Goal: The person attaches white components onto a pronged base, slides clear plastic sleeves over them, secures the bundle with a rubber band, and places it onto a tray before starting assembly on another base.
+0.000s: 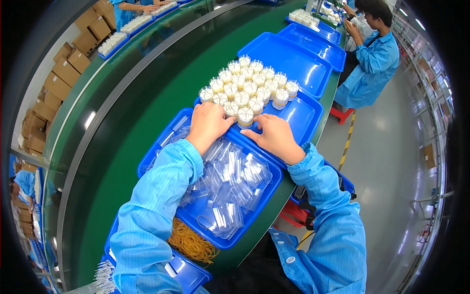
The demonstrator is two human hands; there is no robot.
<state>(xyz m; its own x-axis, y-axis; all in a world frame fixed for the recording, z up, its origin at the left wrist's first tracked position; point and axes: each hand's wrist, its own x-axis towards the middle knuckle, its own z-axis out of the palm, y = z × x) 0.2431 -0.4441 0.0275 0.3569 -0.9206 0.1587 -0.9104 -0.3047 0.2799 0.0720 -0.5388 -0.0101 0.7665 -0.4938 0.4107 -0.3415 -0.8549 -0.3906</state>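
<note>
Several short clear cylinders with white finned tops and a yellowish band [240, 88] stand upright in close rows on a blue tray [299, 115]. My left hand [208, 122] is at the near left edge of the group, thumb stretched toward the nearest cylinder [245, 116], its other fingers bent against the group and partly hidden. My right hand [275, 134] is to the right of that same cylinder, with thumb and forefinger apart and their tips close to it. Whether they touch it is unclear. Below my wrists, clear plastic sleeves [227, 169] lie loose in another blue tray [276, 183].
Yellow rubber bands [193, 242] lie in a heap by my left forearm. Further blue trays [289, 56] line the green belt [117, 171]. A seated co-worker [374, 63] in blue is at the far right; cardboard boxes [61, 78] are stacked at the left.
</note>
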